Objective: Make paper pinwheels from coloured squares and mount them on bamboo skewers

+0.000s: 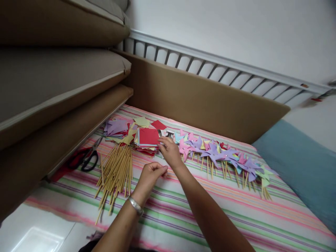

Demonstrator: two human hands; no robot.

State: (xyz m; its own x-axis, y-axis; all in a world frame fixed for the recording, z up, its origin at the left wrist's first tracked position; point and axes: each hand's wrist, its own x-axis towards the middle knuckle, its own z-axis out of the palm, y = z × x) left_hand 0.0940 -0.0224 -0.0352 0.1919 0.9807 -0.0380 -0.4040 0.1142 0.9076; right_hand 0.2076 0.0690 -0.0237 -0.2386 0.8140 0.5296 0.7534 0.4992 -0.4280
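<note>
I'm seeing right hand (170, 151) touching the red paper stack (148, 137) just ahead, fingers loose. Left hand (151, 175) is clenched, maybe pinching something. Pinwheels (223, 155) right of it look finished. Sticks (117, 171) left of both look unused.

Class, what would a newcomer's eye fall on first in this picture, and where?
A row of pastel paper pinwheels lies across the striped cloth at right. The right hand touches a stack of red paper squares; a bundle of wooden sticks fans out to its left.
</note>
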